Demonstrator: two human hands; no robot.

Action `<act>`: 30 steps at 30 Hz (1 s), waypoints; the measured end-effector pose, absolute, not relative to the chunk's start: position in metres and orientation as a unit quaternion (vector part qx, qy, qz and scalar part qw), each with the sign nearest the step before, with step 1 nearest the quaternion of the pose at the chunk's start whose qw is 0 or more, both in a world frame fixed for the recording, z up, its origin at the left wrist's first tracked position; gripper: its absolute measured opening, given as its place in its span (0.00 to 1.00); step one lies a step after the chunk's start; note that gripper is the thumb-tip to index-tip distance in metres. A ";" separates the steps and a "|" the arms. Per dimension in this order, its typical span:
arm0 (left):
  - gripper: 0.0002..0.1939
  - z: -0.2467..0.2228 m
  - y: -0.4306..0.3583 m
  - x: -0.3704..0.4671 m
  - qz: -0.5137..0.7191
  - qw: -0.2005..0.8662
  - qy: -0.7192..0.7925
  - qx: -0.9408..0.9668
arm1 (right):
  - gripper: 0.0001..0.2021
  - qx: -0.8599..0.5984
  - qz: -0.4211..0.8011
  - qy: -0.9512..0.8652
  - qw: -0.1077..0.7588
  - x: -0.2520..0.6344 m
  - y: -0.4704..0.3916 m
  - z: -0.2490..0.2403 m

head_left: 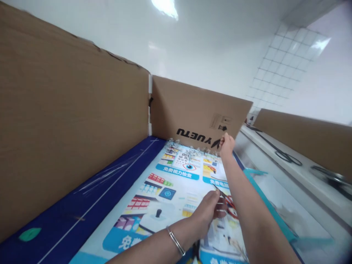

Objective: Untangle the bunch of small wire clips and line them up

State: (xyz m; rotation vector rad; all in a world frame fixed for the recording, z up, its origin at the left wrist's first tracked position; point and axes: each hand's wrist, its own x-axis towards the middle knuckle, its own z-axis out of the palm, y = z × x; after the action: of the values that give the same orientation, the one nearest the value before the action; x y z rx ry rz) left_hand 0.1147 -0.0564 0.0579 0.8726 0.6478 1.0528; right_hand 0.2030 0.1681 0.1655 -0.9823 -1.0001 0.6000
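Red-handled scissors: over the right part of the poster, slim dark tip slanting toward the poster's far left.
Left hand: I have it above the poster, thumb and curled fingers pinching the scissors near the middle; a silver bangle rings the wrist.
Right hand: I have it at the poster's far right corner, in front of the lettered carton panel, fingers curled together; from my seat I cannot tell whether anything is pinched between them.
Frilly silvery clusters: along the poster's far edge, the rightmost near the right hand; too blurred for me to name.
Carton panel: upright beyond the poster's far edge, marked YUETU in black.
Long cardboard wall: standing left of the poster, past a strip of dark blue covering.
Green leaf-shaped piece: on that covering, left of the poster.
Teal-edged tray: right of the poster, beyond my right forearm.
Wire grid: high up, beyond the poster to the right.
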 end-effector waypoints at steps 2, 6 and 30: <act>0.30 0.076 -0.093 0.133 0.408 0.841 0.200 0.292 | 0.14 -0.431 0.271 -0.433 0.744 0.214 0.167 0.178; 0.31 0.101 -0.128 0.151 0.381 0.890 0.171 0.186 | 0.14 -0.407 0.285 -0.405 0.767 0.223 0.162 0.182; 0.10 0.030 -0.105 0.072 0.296 0.504 0.383 0.715 | 0.06 -0.451 0.306 -0.809 0.221 0.281 0.034 0.105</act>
State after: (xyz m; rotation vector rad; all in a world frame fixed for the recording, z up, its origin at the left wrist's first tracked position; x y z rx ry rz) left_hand 0.0716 -0.1049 0.0299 1.7256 0.9255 0.7133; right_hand 0.2808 0.0344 0.1046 -1.2469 -2.2356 0.8446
